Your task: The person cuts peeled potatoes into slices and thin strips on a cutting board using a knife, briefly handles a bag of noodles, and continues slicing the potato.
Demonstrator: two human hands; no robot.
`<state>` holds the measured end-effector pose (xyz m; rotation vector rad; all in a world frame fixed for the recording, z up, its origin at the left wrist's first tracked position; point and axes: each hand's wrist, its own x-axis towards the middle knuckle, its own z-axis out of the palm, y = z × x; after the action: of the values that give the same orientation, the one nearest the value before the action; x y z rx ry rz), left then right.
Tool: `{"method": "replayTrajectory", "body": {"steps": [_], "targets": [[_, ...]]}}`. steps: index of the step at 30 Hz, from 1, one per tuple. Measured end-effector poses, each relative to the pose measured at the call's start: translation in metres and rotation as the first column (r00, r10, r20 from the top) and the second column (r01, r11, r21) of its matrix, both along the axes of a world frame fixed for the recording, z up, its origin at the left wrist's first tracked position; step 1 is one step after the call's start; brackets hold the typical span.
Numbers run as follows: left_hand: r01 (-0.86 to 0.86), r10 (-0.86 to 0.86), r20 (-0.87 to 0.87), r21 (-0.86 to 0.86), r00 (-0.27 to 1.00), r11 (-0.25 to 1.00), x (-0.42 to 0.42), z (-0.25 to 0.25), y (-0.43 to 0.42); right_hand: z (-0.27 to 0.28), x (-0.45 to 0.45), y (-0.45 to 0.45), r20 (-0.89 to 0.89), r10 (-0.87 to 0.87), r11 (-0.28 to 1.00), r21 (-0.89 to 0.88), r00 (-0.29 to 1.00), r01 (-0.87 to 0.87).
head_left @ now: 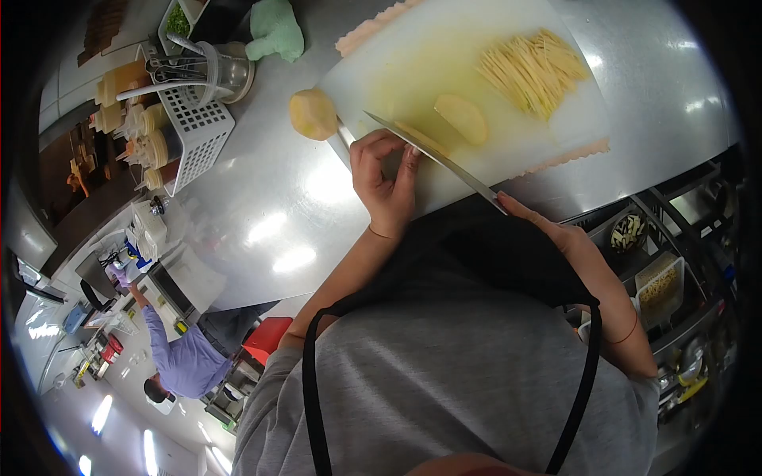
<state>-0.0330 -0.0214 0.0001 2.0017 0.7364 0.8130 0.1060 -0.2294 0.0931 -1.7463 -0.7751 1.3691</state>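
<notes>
A long knife (452,165) lies slantwise over the white cutting board (397,83), its handle in my right hand (528,216). My left hand (384,176) has its fingers curled and pressed against the blade near its tip end. Thin yellow slices (421,138) show just behind the blade; whether my left fingers grip them I cannot make out. One flat oval slice (462,119) rests on the board beyond the knife. A pile of thin yellow strips (536,71) is at the board's right part. A peeled potato (313,114) sits just off the board's left edge.
At the upper left stand a white perforated basket (198,131) with sauce bottles, a clear container (230,71) with utensils and a green cloth (276,32). Food containers (659,285) are at the right, below the counter edge. A person (186,357) in purple works farther off, lower left.
</notes>
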Motion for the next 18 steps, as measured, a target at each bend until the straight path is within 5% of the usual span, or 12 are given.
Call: {"method": "replayTrajectory", "body": {"steps": [18], "targets": [[0.054,-0.054,-0.057,-0.007,0.997,0.999,-0.001,0.002,0.002,-0.019,0.004,0.025,0.017,-0.003,0.995,0.098,1.0,0.002]]}}
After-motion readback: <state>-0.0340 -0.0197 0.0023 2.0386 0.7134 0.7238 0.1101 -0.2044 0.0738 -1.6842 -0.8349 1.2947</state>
